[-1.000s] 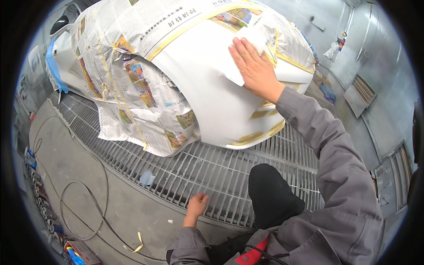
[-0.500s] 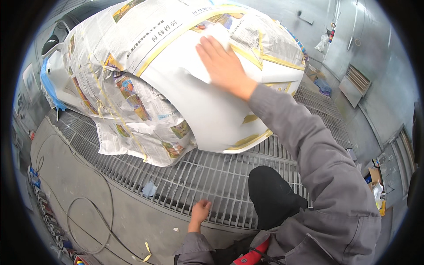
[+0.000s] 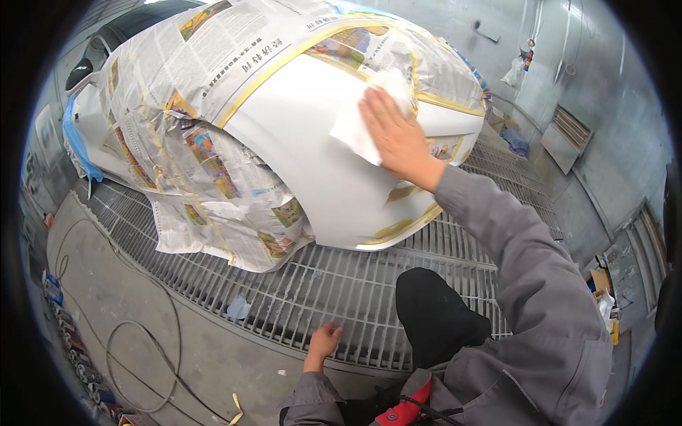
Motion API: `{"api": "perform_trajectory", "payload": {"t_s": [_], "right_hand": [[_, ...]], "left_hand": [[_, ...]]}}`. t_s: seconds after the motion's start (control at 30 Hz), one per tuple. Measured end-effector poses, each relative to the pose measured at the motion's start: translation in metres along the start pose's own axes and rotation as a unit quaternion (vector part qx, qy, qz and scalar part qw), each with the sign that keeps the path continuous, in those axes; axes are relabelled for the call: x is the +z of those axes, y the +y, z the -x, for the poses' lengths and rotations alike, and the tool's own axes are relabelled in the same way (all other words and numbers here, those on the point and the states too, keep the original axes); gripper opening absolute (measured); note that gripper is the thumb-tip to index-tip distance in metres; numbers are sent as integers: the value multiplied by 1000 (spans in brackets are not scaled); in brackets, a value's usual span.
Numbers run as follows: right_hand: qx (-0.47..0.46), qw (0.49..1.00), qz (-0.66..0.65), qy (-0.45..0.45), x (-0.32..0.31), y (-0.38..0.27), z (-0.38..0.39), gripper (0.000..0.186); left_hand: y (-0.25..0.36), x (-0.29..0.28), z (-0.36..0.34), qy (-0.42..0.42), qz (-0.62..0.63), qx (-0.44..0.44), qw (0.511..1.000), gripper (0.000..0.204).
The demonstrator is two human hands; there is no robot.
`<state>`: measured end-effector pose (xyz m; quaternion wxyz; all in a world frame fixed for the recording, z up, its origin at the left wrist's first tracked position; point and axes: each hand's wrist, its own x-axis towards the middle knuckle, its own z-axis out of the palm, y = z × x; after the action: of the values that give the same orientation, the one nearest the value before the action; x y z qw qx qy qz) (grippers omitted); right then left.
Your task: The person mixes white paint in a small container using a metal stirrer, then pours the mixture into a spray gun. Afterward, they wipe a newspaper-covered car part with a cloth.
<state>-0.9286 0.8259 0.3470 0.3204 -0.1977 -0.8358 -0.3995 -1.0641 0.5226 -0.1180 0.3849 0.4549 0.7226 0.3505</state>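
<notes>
My right hand [image 3: 395,133] presses a white wiping cloth [image 3: 353,135] to the pale grey rear side panel [image 3: 312,153] of a car. Its fingers lie flat and side by side on the cloth, which spreads out past them on both sides. The hand and cloth look slightly smeared by motion. Low down, over the floor grating, my left hand [image 3: 324,342] hangs with its fingers loosely curled, and nothing shows in it. Newspaper [image 3: 234,53] and yellow masking tape [image 3: 250,86] border the bare panel.
Metal grating [image 3: 369,298] lies under the car and my dark-clad knee [image 3: 437,312]. A hose [image 3: 142,323] loops over the concrete at left. Several cans [image 3: 78,348] line the left edge. Boxes and bags [image 3: 605,298] stand by the right wall.
My right hand has slid the cloth across the panel, to the right and toward me. My left hand stays nearly where it was.
</notes>
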Motion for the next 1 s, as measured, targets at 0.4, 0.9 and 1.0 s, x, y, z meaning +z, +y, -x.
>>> {"api": "perform_trajectory", "payload": {"t_s": [0.4,0.9,1.0], "right_hand": [[62,988,-113,84,27,-30,-64,63],[-126,991,17,30,37,-35,-37,72],[-262,962,65,-54,50,-70,-35,74]], "left_hand": [[1,7,-9,-44,-40,-3,998,39],[-4,12,-10,-65,-60,27,996,45],[0,11,-7,-48,-28,43,998,47]]}}
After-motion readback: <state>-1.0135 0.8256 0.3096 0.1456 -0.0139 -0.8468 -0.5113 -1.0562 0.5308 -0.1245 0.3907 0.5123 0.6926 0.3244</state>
